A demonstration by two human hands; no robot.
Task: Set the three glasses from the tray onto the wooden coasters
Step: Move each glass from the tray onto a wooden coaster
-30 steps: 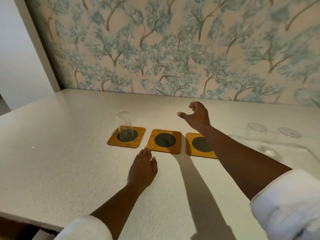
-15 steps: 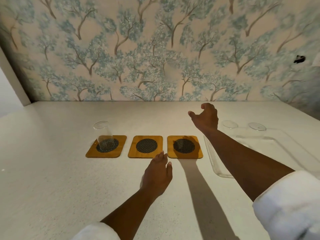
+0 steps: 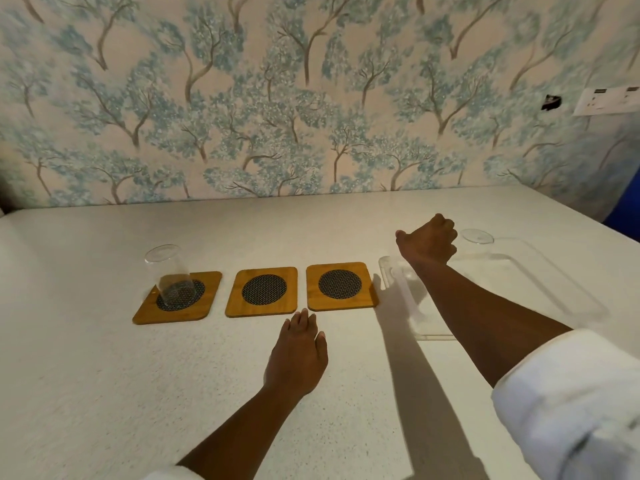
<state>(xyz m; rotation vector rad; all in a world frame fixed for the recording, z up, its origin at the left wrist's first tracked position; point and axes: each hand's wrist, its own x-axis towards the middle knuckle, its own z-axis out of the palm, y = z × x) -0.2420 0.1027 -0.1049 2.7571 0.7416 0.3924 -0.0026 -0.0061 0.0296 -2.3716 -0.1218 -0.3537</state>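
Observation:
Three wooden coasters with dark mesh centres lie in a row on the white table. The left coaster [image 3: 204, 304] carries a clear glass [image 3: 169, 275]. Nothing stands on the middle coaster [image 3: 261, 292] or the right coaster [image 3: 341, 285]. A clear plastic tray [image 3: 433, 336] lies just right of them, with one glass [image 3: 477, 236] showing at its back. My right hand [image 3: 427, 242] hovers over the tray's back left with curled fingers and hides whatever is behind it. My left hand [image 3: 298, 348] rests palm down in front of the middle coaster, holding nothing.
A wall with tree-patterned wallpaper [image 3: 311, 116] closes off the back of the table. A white socket plate [image 3: 609, 100] is mounted on it at the far right. Something blue [image 3: 623, 209] shows past the table's right rear corner.
My right hand has moved right, from behind the right coaster to over the tray, and its fingers have curled. The view has swung right. My left hand has stayed put.

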